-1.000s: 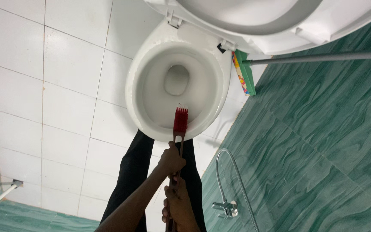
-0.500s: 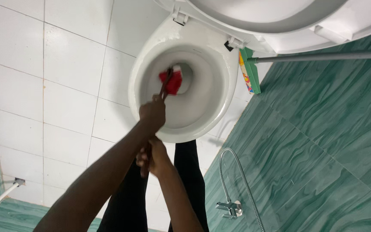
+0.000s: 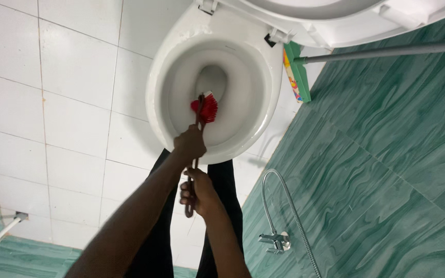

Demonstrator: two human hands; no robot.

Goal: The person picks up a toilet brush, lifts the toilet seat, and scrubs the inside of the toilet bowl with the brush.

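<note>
While your left hand [image 3: 190,143] wraps the brush handle just above the toilet bowl's [image 3: 156,87] near rim, your right hand [image 3: 198,194] is closed around the handle's lower end, so both grips are clamped on the toilet brush [image 3: 205,109]. Its red bristle head sits inside the bowl, against the sloping wall just beside the drain opening. A green-headed mop [image 3: 296,72] leans by the teal wall, and a metal hose [image 3: 284,206] hangs near your right forearm.

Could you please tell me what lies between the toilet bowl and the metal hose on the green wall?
In the head view, only bare white floor tile separates the toilet bowl from the metal hose.
</note>
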